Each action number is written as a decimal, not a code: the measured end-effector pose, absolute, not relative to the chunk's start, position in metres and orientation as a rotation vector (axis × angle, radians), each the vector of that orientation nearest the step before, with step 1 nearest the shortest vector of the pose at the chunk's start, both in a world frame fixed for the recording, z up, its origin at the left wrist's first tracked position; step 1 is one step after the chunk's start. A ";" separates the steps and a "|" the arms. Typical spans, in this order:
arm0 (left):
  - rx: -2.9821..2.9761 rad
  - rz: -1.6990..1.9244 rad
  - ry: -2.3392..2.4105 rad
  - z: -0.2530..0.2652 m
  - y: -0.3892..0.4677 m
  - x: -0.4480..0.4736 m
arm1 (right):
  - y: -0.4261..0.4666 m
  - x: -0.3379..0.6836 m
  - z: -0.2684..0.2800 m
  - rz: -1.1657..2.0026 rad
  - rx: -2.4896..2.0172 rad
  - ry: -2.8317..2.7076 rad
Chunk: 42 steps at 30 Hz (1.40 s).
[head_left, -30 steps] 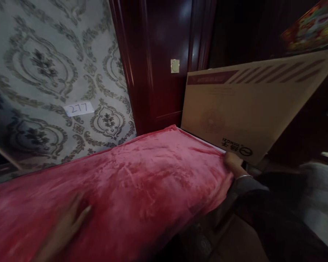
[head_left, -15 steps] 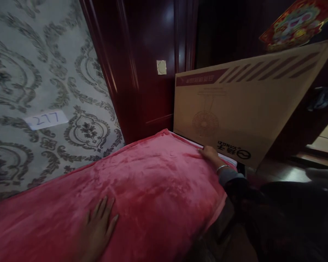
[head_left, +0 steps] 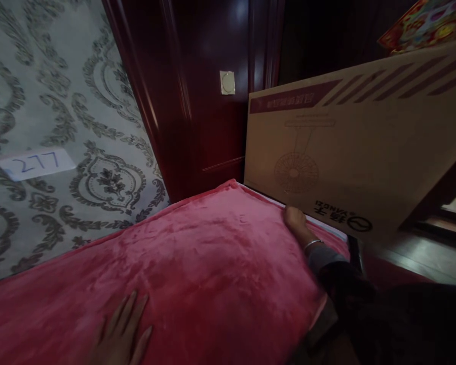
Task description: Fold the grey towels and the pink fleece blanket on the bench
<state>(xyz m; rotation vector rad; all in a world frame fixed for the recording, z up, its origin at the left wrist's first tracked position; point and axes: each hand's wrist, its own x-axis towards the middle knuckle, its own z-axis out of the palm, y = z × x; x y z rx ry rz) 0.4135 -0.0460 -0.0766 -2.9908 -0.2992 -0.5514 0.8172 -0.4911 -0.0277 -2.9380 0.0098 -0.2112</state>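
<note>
A pink-red plush blanket (head_left: 197, 253) covers a bed-like surface and fills the lower middle of the view. My left hand (head_left: 123, 329) lies flat on it at the lower left, fingers stretched out. At the blanket's far right edge, my right hand (head_left: 295, 219) is closed, with its fingers curled over the border and partly hidden. A white strip (head_left: 327, 226) shows beneath the blanket along that edge, on both sides of my right hand. A bracelet circles my right wrist.
Close behind the right edge stands a large cardboard box (head_left: 349, 162) with an upside-down fan print. A dark red wooden panel (head_left: 205, 121) and patterned wallpaper (head_left: 110, 177) border the far side. A paper marked 277 (head_left: 38, 163) is on the wallpaper.
The view has shifted slightly, bringing the box nearer. My left hand sits a little lower in the picture, still flat. My right hand stays at the blanket's edge, its fingers curled further over.
</note>
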 end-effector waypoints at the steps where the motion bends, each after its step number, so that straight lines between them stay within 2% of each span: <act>1: -2.994 -0.561 -0.297 -0.078 -0.045 0.413 | -0.485 0.816 -0.028 -0.229 -2.951 -0.061; 7: -3.011 -0.499 -0.326 -0.074 -0.048 0.415 | -0.472 0.809 -0.035 -0.090 -2.982 -0.465; 18: -3.032 -0.412 -0.375 -0.053 -0.065 0.424 | -0.523 0.745 -0.041 -0.124 -3.043 -0.277; 28: -3.022 -0.447 -0.384 -0.040 -0.077 0.427 | -0.585 0.694 -0.027 -0.319 -2.901 0.495; 33: -3.033 -0.432 -0.401 -0.037 -0.081 0.427 | -0.581 0.676 -0.027 -0.375 -2.846 0.522; 42: -3.044 -0.451 -0.399 -0.038 -0.077 0.427 | -0.583 0.692 -0.029 -0.259 -2.735 0.546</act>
